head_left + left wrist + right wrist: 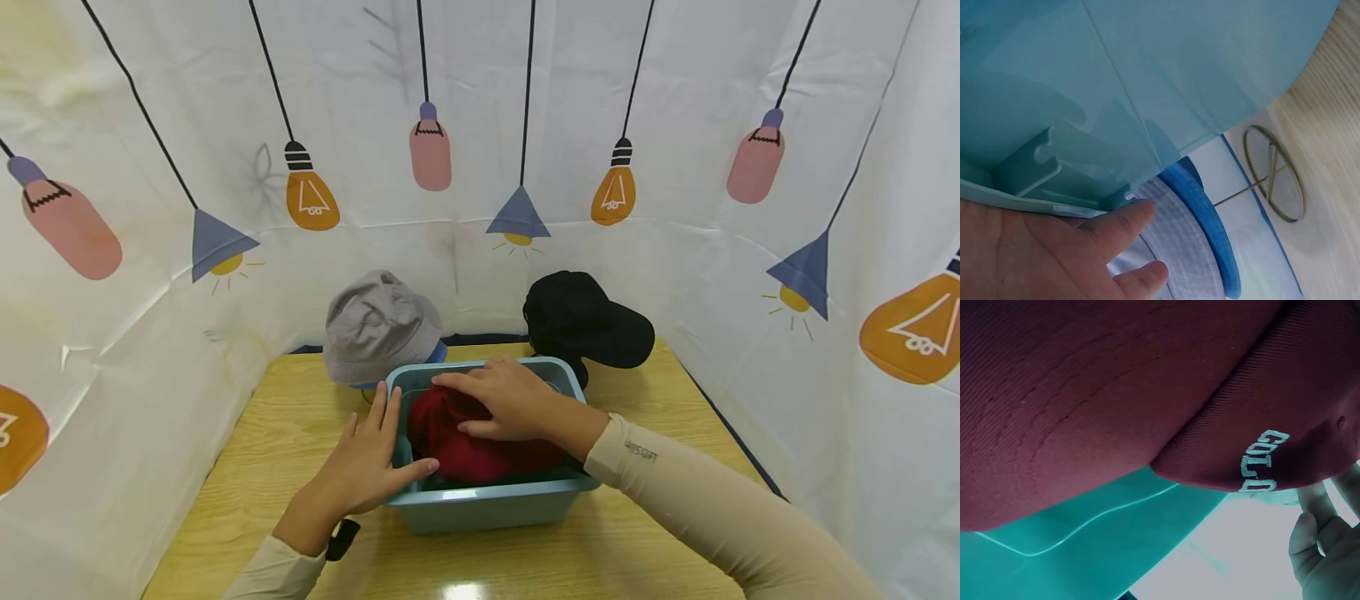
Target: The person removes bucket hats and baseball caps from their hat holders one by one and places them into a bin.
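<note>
A dark red cap [468, 454] with embroidered white letters, clear in the right wrist view, lies inside a light blue plastic bin [487, 510]. My right hand [517, 404] rests on top of the cap, index finger stretched to the left and thumb lying on the fabric. At the bin's left side is my left hand [363, 467], its fingers straight and spread along the rim and its thumb reaching over the edge. In the left wrist view, the left fingers [1125, 222] touch the bin beside a ribbed handle.
Behind the bin at left, a grey bucket hat [382, 325] with a blue brim [438, 353] below it sits above a wire stand [1272, 172]. A black cap [581, 321] perches at the back right. White fabric walls [480, 275] enclose the wooden table [285, 442].
</note>
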### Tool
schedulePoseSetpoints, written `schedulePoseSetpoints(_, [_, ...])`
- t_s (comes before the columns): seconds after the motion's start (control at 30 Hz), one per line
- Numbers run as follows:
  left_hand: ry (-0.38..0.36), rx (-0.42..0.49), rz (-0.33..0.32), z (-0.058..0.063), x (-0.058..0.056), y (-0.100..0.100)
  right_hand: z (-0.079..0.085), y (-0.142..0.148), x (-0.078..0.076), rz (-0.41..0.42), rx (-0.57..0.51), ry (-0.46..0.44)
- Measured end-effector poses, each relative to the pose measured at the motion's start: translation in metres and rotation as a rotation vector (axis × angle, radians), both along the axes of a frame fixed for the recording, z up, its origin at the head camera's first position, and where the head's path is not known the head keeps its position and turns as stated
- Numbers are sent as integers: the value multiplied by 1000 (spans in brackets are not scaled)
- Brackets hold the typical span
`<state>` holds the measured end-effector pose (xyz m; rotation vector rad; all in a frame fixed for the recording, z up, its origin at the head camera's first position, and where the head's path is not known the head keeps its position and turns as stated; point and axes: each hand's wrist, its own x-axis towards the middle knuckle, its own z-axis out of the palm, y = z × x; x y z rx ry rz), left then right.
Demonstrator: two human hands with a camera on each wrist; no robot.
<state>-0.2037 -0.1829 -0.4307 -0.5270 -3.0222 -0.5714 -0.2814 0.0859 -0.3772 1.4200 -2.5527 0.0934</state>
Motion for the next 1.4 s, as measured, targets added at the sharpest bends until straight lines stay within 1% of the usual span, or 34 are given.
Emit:
schedulePoseSetpoints(0.17, [6,4,0,0,0,0,-3,-4,-1,19,21,-29])
schedulePoseSetpoints(0.37, [6,4,2,-1,0,0,-8,-5,-3,-8,77,-32])
schedulePoseSetpoints(0.47, [3,4,3,-1,0,0,-9,-5,-2,-20,92,-34])
schedulePoseSetpoints(0.6, [0,4,5,-1,0,0,-10,-5,-2,-11,98,-35])
schedulePoseSetpoints(0.83, [-2,-3,4,-3,-1,0,-9,-5,0,2,169,-63])
schedulePoseSetpoints(1.1, [8,1,-1,-1,0,0,-8,-2,0,-16,187,-67])
schedulePoseSetpoints(1.4, [-1,4,-3,1,1,1,-10,0,0,-21,210,-62])
